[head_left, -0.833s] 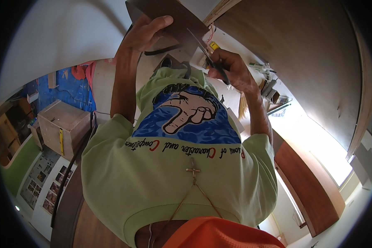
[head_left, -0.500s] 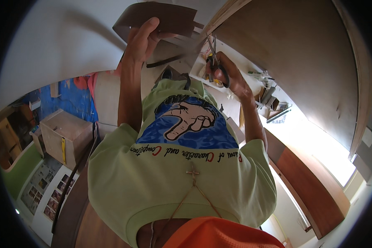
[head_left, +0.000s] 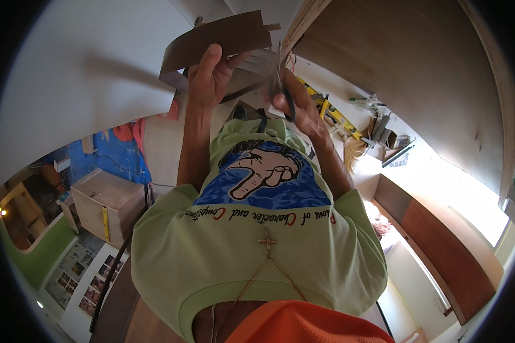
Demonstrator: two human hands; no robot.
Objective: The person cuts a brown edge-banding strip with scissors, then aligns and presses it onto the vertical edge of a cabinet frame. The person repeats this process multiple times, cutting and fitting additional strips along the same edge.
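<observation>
Strip of curved dark-brown sheeting (head_left: pixel 229 35) is clasped in left hand (head_left: pixel 208 80), its end near black-handled metal scissors (head_left: pixel 279 77) (gripped in right hand (head_left: pixel 304 108)).

Strip (head_left: pixel 226 37): smooth, matt face; plastic or veneer cannot be determined. Scissors (head_left: pixel 278 79): bright metal blades, handles of plastic appearance. Brown panel (head_left: pixel 406 80): wood appearance, smooth, low sheen. White panel (head_left: pixel 80 86): smooth, matt. Box (head_left: pixel 107 190): matt, unpolished wood. Shirt (head_left: pixel 315 257): matt cloth. Cross (head_left: pixel 267 242): glossy metal.
</observation>
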